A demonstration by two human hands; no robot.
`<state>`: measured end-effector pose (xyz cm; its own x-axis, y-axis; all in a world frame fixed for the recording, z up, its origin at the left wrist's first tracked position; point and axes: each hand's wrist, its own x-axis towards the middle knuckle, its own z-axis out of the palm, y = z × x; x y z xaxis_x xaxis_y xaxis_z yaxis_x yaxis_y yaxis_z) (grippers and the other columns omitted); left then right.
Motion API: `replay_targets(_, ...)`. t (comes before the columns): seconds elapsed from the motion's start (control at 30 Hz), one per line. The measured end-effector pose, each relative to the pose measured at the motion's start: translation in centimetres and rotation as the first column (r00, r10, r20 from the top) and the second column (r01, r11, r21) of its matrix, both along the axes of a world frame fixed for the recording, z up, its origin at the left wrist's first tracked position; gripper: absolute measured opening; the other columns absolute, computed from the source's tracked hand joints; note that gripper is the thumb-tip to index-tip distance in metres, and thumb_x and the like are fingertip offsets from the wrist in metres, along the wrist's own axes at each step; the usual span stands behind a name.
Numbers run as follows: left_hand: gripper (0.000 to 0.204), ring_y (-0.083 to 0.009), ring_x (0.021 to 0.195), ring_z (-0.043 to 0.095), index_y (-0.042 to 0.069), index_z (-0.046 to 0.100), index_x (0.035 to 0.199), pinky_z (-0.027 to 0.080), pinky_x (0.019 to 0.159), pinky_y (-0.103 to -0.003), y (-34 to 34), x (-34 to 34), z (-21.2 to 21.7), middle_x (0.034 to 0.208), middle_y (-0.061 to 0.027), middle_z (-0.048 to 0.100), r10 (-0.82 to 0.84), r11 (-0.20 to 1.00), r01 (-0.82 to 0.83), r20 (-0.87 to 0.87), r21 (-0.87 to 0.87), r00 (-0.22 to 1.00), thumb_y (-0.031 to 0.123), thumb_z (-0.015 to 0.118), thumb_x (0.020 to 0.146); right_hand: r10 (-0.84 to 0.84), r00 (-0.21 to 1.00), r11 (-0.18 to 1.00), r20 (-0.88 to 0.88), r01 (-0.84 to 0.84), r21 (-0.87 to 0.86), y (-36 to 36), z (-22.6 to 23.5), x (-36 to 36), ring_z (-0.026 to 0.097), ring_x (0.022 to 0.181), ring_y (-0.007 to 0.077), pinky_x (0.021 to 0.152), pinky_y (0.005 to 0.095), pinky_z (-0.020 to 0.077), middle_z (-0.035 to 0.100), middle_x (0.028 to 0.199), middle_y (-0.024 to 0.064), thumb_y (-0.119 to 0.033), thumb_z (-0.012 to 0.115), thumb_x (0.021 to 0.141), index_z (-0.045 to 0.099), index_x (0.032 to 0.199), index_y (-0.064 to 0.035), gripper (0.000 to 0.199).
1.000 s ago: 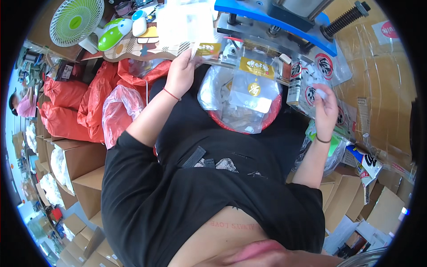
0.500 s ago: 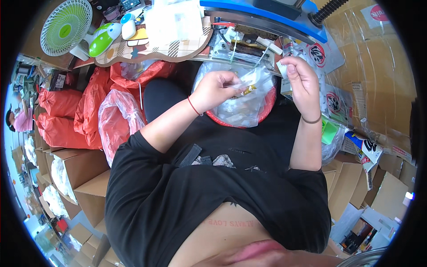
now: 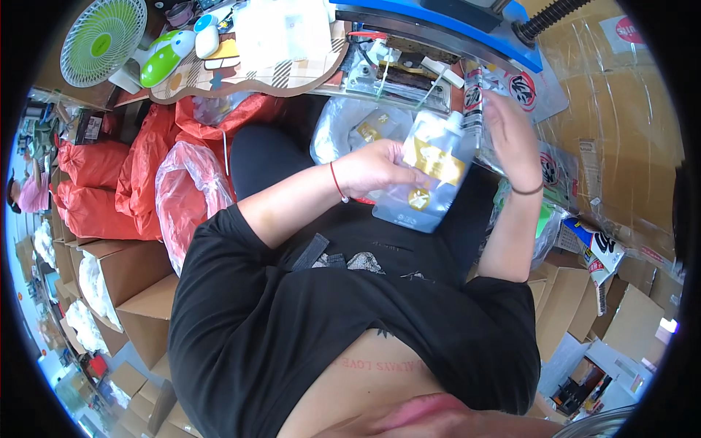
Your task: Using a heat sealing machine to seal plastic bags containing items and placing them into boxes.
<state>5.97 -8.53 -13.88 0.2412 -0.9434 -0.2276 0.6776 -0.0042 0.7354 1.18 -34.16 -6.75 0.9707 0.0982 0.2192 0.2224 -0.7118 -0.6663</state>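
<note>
Silver pouch (image 3: 431,171) between both hands' fingers (image 3: 398,166)

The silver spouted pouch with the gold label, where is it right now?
In the head view the silver pouch is centre-right, held up between the left hand and right hand, above the lap and just below the blue machine.

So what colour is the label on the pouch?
Gold, on a silvery pouch; the head view shows it.
</note>
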Motion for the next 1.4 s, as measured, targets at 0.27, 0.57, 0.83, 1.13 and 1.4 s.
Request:
replay_targets(0.27, 0.032, -0.0141, 0.090, 0.069, -0.001, 0.061, 0.115, 0.055, 0.081, -0.028, 0.0, 8.1, -0.2, 0.105, -0.0097, 0.070, 0.245, 0.951, -0.254, 0.070, 0.179, 0.967, 0.016, 0.071, 0.090, -0.340, 0.938, 0.804, 0.072, 0.330, -0.495, -4.4, -6.3, -0.4, 0.057, 0.101, 0.0413, 0.085, 0.0433, 0.0476, 0.058, 0.113, 0.0200, -0.009, 0.061, 0.090, 0.060, 0.108, -0.0025, 0.019)
replay_targets(0.57, 0.050, -0.0428, 0.103, 0.062, 0.001, 0.051, 0.128, 0.051, 0.090, -0.043, 8.1, 14.7, -1.7, 0.109, -0.0232, 0.064, -0.263, 0.515, -0.707, 0.696, -0.484, -0.668, 0.031, 0.065, 0.090, -0.330, 0.943, 0.911, -0.049, 0.304, -0.278, -5.1, -3.8, -3.3, 0.060, 0.092, 0.0303, 0.084, 0.0352, 0.0470, 0.061, 0.095, 0.0164, -0.015, 0.065, 0.090, 0.062, 0.111, -0.0027, 0.024)
replay_targets(0.83, 0.028, -0.0197, 0.091, 0.068, 0.004, 0.064, 0.114, 0.053, 0.080, -0.032, 9.3, 9.6, -2.9, 0.100, -0.0119, 0.070, -0.040, 0.692, -0.721, 0.994, -0.045, -0.101, 0.021, 0.065, 0.093, -0.234, 0.955, 0.972, 0.180, 0.236, 0.008, -0.1, -3.7, -2.6, 0.060, 0.087, 0.0205, 0.080, 0.0318, 0.0466, 0.063, 0.093, 0.0079, -0.028, 0.057, 0.100, 0.061, 0.108, 0.0011, 0.030)
replay_targets(1.13, 0.019, -0.0045, 0.073, 0.063, -0.001, 0.071, 0.091, 0.050, 0.067, -0.023, 2.7, 3.2, 0.5, 0.080, -0.0033, 0.072, 0.219, 0.903, -0.415, 0.715, 0.109, 0.663, 0.019, 0.068, 0.093, -0.118, 0.977, 0.951, 0.179, 0.060, 0.302, 6.7, -0.5, 2.0, 0.055, 0.077, 0.0132, 0.073, 0.0254, 0.0452, 0.061, 0.084, 0.0053, -0.022, 0.056, 0.101, 0.062, 0.101, 0.0003, 0.023)
replay_targets(1.4, 0.021, -0.0098, 0.085, 0.067, 0.001, 0.069, 0.107, 0.054, 0.075, -0.026, 0.4, 0.4, 0.0, 0.096, -0.0052, 0.072, 0.064, 0.991, -0.080, 0.142, 0.109, 0.988, 0.017, 0.069, 0.093, 0.079, 0.997, 0.997, 0.024, -0.079, 0.021, 3.1, 0.6, 0.3, 0.063, 0.083, 0.0229, 0.073, 0.0336, 0.0486, 0.065, 0.088, 0.0109, -0.021, 0.055, 0.100, 0.064, 0.113, -0.0016, 0.025)
